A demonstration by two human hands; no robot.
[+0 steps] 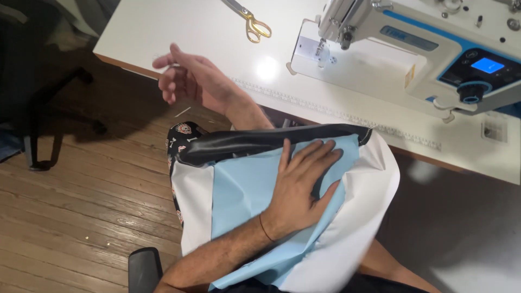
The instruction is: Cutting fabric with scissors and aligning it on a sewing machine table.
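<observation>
Fabric (244,190), light blue, lies across my lap below the tabletop (179,32) edge, layered over a white sheet (358,217) with a black strip (260,142) along its upper edge. A patterned dark cloth (176,138) shows at the left of the pile. My left hand (301,187) rests flat on the blue fabric, fingers spread, pressing down and gripping nothing. My right hand (190,81) is raised beside the tabletop edge, fingers loosely curled; something thin seems pinched at the fingertips, but I cannot tell what. On the tabletop I note gold-handled scissors (249,21), well apart from both hands, and a white and blue sewing machine (423,49) at the right. Wooden floor (81,190) lies below.
</observation>
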